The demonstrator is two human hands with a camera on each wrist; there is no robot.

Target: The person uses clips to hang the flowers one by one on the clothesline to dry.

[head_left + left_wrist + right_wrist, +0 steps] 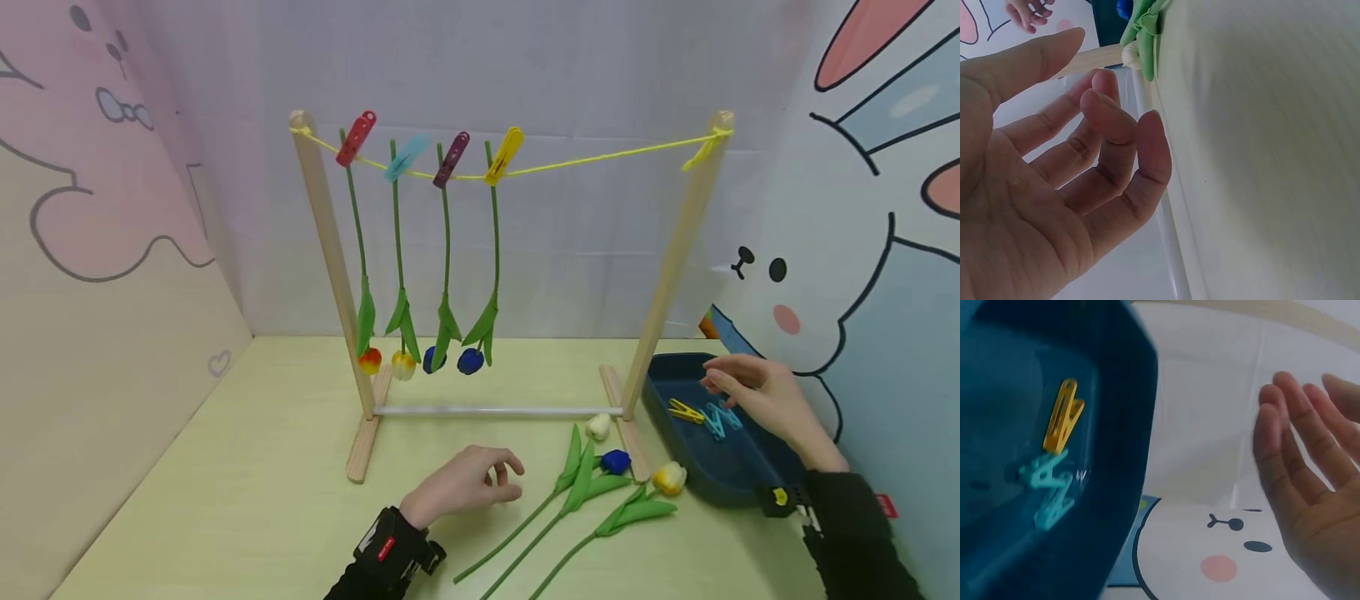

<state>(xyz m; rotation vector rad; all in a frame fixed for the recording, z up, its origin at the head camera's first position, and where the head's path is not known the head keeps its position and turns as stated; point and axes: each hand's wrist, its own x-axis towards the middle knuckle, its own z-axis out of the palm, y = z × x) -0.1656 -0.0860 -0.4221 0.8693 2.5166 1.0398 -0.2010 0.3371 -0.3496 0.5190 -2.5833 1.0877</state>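
Note:
My left hand (pixel 467 485) hovers over the table with its fingers loosely bent and nothing in them. To its right lie artificial tulips: a white tulip (pixel 597 427), a blue tulip (pixel 615 462) and a yellow-white tulip (pixel 669 478), stems toward me. My right hand (pixel 765 406), relaxed and holding nothing, is above the dark blue tray (pixel 757 475). Inside that tray are a yellow clothespin (pixel 1063 419) and two light blue clothespins (pixel 1054 509). Several tulips hang heads down from a yellow string (pixel 600 158), clipped by a red clothespin (pixel 356 139), a light blue, a purple and a yellow one.
The string runs between two wooden posts (pixel 678 242) on flat feet, joined low down by a white rod (pixel 495 411). A pale curtain (pixel 570 267) hangs behind the rack. Walls with cartoon rabbits (pixel 810 275) close in both sides of the table (pixel 225 467).

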